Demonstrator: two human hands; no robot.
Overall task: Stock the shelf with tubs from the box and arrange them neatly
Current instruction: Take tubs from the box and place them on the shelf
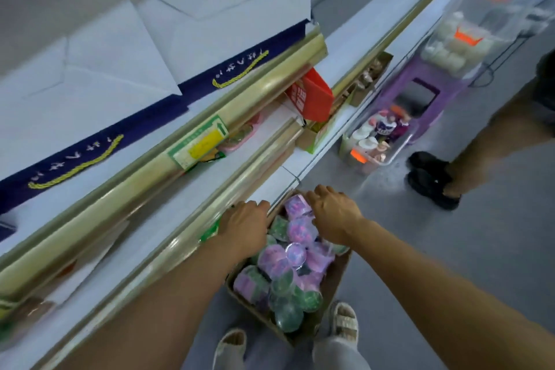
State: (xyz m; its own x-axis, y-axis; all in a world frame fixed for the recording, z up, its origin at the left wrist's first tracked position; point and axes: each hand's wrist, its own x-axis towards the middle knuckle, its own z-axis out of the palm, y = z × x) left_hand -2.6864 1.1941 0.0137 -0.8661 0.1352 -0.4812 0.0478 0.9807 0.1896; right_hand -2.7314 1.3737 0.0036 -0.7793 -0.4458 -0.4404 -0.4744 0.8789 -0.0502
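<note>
Tubs (282, 273), pink and green, lie heaped in a cardboard box (330, 285) on the floor beside the shelf (168, 237), while the left hand (244, 227) rests with relaxed fingers at the box's near-shelf edge and the right hand (335, 213) curls over a pink tub, grip unclear.

Glossy plastic tubs (295, 255), seemingly cardboard box (336, 276)

The box (327, 288) sits hard against the shelf (168, 228) edge, packed with tubs (288, 279), while open floor (420, 249) lies to its right toward another person's feet (432, 180).
</note>
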